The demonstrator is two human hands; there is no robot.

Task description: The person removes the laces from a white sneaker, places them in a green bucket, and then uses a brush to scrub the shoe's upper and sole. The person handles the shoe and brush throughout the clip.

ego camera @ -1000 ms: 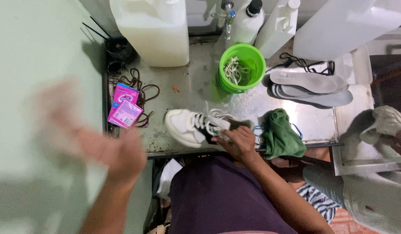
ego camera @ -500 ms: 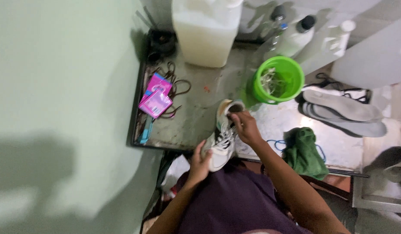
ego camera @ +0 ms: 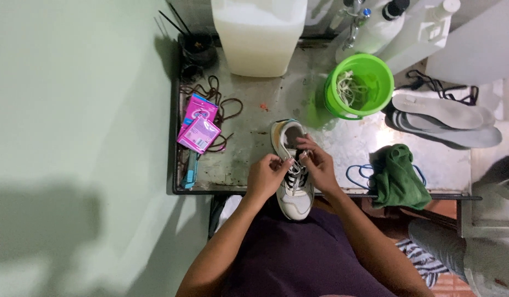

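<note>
At the near edge of the metal table, a white sneaker lies toe toward the person, overhanging the rim. The left hand and right hand each pinch its white laces near the tongue. A hard tug could likely tip the shoe off the edge. Fingers hide the eyelets; whether the laces are knotted cannot be told.

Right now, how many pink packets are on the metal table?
2. Both flat pink packets lie near the grey metal table's left edge, on brown laces: one farther back, one nearer, overlapping it. More could be hidden beneath.
</note>
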